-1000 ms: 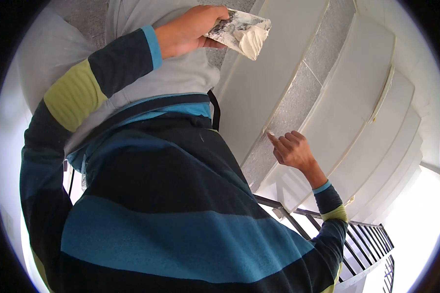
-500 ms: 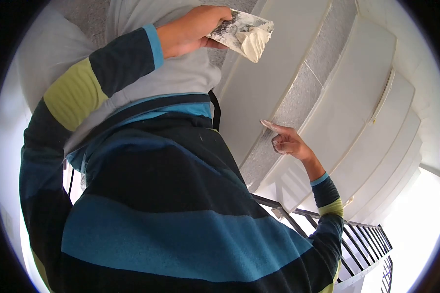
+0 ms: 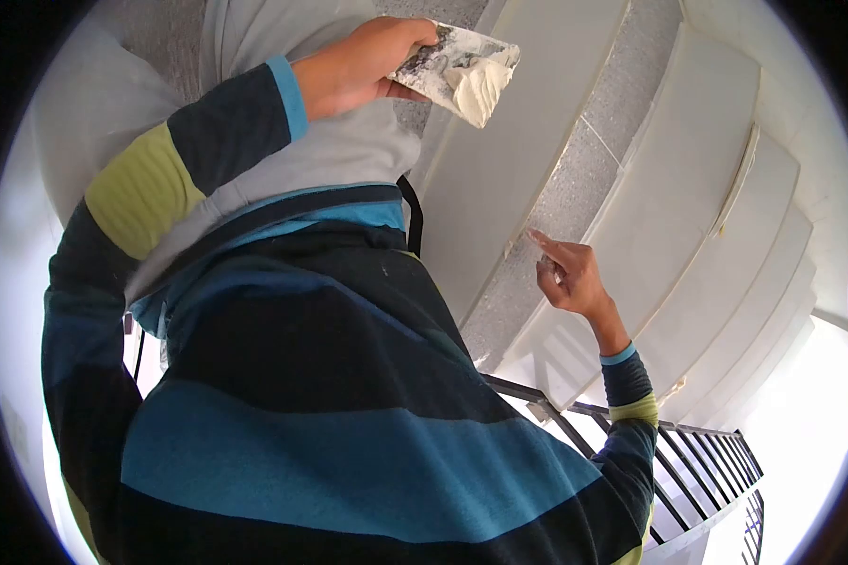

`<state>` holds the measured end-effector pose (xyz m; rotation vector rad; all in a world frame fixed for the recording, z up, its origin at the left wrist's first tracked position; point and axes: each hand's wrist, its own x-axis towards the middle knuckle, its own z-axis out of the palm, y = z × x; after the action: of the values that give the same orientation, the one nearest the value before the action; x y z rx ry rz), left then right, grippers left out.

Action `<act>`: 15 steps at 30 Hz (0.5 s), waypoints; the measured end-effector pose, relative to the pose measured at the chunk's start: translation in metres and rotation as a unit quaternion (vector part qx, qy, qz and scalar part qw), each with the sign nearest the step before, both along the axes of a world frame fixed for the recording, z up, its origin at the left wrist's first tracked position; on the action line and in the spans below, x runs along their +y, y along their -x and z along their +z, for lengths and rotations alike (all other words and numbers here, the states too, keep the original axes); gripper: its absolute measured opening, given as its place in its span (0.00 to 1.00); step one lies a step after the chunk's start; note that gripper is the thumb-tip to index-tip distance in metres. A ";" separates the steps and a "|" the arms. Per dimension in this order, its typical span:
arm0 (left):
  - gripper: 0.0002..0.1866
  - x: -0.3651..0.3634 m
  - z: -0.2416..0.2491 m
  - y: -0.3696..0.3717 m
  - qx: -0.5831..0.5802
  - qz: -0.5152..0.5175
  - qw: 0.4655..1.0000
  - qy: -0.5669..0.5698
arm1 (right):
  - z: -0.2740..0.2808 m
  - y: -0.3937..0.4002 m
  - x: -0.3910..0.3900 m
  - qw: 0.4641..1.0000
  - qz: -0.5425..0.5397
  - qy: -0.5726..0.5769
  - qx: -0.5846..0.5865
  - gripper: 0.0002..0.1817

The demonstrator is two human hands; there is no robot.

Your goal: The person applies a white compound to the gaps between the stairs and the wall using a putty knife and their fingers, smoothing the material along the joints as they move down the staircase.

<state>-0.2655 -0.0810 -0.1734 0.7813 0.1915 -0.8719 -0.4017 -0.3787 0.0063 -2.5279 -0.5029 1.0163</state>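
In the head view my left hand (image 3: 363, 71) is closed on the near edge of a flat, smeared plate (image 3: 435, 61). A thick lump of cream-coloured paste (image 3: 481, 88) sits on the plate's far end. My right hand (image 3: 575, 278) is over the grey speckled stair tread (image 3: 575, 179), its index finger stretched out and the other fingers curled. White paste marks the index fingertip, which is near the tread's edge; whether it touches cannot be made out. No tool shows in this hand.
White stair risers (image 3: 678, 179) curve away to the right, with a raised strip of paste (image 3: 740, 179) along one edge. A black metal railing (image 3: 697, 461) runs at the lower right. My light grey trousers (image 3: 283, 141) are at the upper left.
My right hand has shifted right, away from the tread's left edge, and turned slightly. My left hand has moved a little down and left with the plate.
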 end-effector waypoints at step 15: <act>0.17 0.000 -0.003 0.003 -0.012 -0.010 1.000 -0.002 | -0.002 0.012 0.027 0.923 0.300 0.236 -0.053 0.29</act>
<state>-0.2688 -0.0812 -0.1762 0.7977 0.1638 -0.8798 -0.4137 -0.3516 0.0048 -2.9333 -1.2552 1.3410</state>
